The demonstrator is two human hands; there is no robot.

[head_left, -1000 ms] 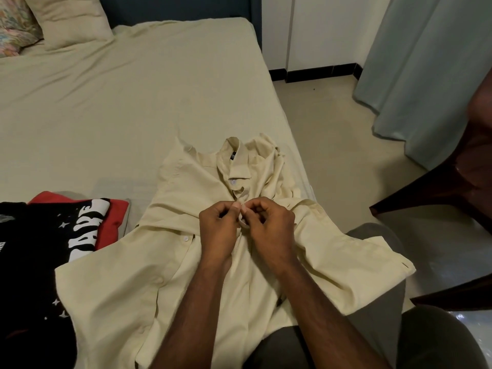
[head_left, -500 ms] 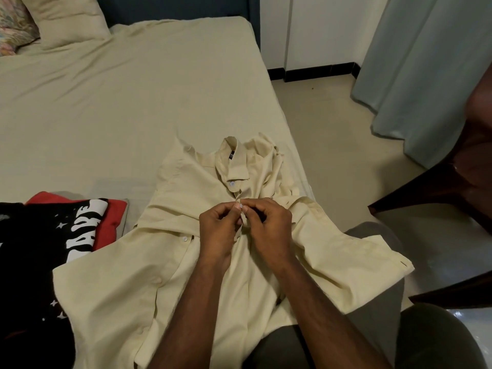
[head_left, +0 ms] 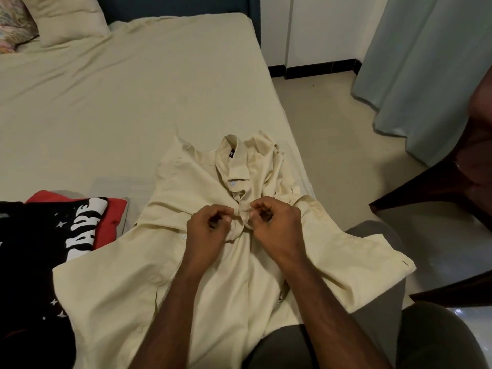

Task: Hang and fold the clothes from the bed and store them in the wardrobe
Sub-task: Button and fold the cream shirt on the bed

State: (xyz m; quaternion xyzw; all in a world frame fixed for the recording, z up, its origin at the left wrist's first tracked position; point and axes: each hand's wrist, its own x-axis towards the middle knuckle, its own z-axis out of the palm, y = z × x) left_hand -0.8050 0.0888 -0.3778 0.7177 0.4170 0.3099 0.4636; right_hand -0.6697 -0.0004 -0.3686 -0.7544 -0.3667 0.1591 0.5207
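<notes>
The placket of a cream button-up shirt (head_left: pixel 234 265) is pinched w/ curled fingers by both the left hand (head_left: pixel 210 227) and right hand (head_left: pixel 274 225), just below the collar, fabric edges held apart btw. them. A black printed tee (head_left: pixel 40 251) over a red garment (head_left: pixel 111 217) is seen just left of it, a dark chair (head_left: pixel 439 193) to the right, a pillow (head_left: pixel 66 17) at the far end. The shirt is laid front-up on the bed (head_left: pixel 133 102) near its edge, wrinkled, top button done, lower part draped over the person's lap.
</notes>
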